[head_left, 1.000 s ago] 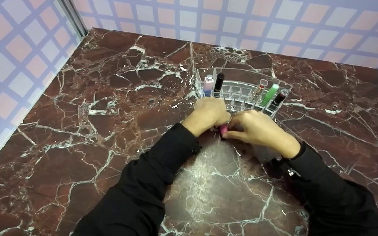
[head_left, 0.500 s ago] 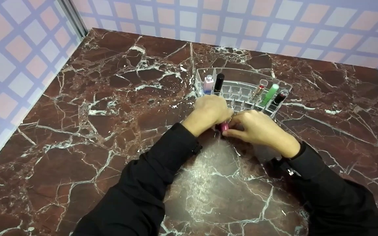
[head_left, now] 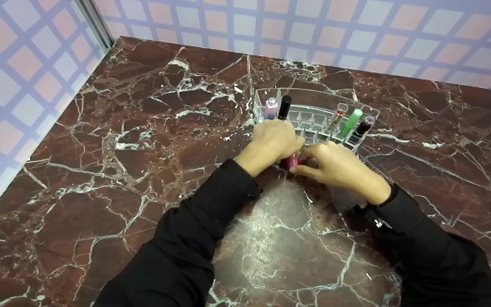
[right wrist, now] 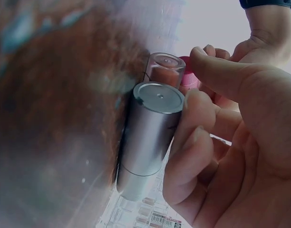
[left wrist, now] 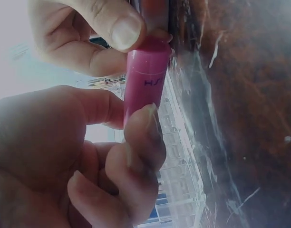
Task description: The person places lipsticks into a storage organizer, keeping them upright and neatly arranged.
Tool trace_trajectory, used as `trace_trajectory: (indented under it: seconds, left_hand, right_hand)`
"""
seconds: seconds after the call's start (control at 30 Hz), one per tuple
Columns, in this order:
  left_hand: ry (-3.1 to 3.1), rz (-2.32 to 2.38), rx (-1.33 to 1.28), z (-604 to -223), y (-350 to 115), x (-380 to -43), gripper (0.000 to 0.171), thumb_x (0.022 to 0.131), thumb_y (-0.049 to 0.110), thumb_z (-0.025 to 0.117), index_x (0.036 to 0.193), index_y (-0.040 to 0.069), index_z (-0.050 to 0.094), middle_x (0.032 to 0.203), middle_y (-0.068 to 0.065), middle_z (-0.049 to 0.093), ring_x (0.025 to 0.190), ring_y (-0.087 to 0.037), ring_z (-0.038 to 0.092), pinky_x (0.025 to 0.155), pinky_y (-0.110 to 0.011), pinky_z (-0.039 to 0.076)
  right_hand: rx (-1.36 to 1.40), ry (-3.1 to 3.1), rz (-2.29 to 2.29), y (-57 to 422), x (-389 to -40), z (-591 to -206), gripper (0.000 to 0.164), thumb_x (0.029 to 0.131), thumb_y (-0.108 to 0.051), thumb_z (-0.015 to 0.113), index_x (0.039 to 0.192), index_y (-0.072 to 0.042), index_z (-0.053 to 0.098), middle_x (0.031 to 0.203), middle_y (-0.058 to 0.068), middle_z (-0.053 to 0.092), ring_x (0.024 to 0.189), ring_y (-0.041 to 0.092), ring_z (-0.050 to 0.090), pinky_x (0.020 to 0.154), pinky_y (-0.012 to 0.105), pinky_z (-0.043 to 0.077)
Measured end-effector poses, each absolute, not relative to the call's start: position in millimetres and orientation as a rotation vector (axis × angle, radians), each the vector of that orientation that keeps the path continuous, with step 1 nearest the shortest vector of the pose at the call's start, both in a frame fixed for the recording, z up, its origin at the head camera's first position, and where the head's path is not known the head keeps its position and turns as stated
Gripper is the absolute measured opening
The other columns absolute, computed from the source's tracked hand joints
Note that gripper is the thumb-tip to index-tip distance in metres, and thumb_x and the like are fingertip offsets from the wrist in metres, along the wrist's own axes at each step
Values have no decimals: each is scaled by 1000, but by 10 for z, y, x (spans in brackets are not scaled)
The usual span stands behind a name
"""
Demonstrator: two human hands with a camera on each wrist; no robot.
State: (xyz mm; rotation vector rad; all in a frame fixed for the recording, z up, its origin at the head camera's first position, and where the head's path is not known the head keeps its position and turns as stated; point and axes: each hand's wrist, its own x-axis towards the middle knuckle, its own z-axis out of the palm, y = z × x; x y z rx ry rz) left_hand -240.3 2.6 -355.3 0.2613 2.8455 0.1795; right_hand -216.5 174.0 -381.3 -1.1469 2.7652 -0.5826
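In the head view my left hand and right hand meet at the front of a clear lipstick organizer. Between them is a pink lipstick tube. The left wrist view shows dark lettering on this pink tube, with my left thumb and fingers round its lower part. My right thumb and a finger pinch its upper end. Close to the right fingers, in the right wrist view, stand a silver lipstick tube and a clear-capped tube with orange-brown contents. The far side of the pink tube is hidden.
In the organizer stand a pink-and-blue tube and a black tube at the left. A gold tube with red, a green tube and a dark tube are at the right. Patterned panels border the marbled table.
My left hand has shifted slightly away from me, and the pink lipstick tube has moved a little the same way. The right hand stays nearly in place. The organizer has not moved.
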Motion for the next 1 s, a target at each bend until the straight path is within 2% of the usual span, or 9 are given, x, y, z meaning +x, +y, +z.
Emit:
trace_trajectory:
  seconds: [0.1,0.37,0.5,0.87,1.0]
  left_hand:
    - [2844,227,256,-3534,12,-2408,46,106,51,43,73,21,50,70,4,52,51,-8,41,44,-22,32]
    - [2897,267,316,-3521,-6,-2418,50,108,50,42,68,21,43,65,6,43,50,-8,37,45,-22,28]
    - [2901,283,322,-3524,-3,-2416,50,108,50,42,67,20,44,64,6,42,50,-8,36,45,-22,27]
    - [2897,288,322,-3520,6,-2416,51,108,50,42,67,20,46,62,7,41,48,-7,35,43,-21,25]
    - [2894,333,321,-3509,5,-2409,52,108,50,42,66,20,49,60,8,40,46,-6,32,42,-21,24]
  right_hand:
    - [-1131,2777,-605,1738,-2174,-3805,25,96,-34,75,90,-10,75,74,1,69,52,7,53,54,31,50]
    - [-1124,2818,-657,1741,-2188,-3797,30,96,-38,75,104,-8,77,75,1,69,50,8,47,56,33,46]
    - [-1124,2811,-661,1749,-2194,-3807,29,96,-37,75,105,-9,77,77,2,71,50,7,50,58,34,49]
    - [-1101,2794,-664,1758,-2192,-3798,29,98,-39,72,103,-11,77,70,-3,67,50,6,53,59,35,52]
    - [-1095,2805,-659,1760,-2191,-3793,29,98,-41,71,101,-13,76,67,-5,67,51,5,55,63,38,55]
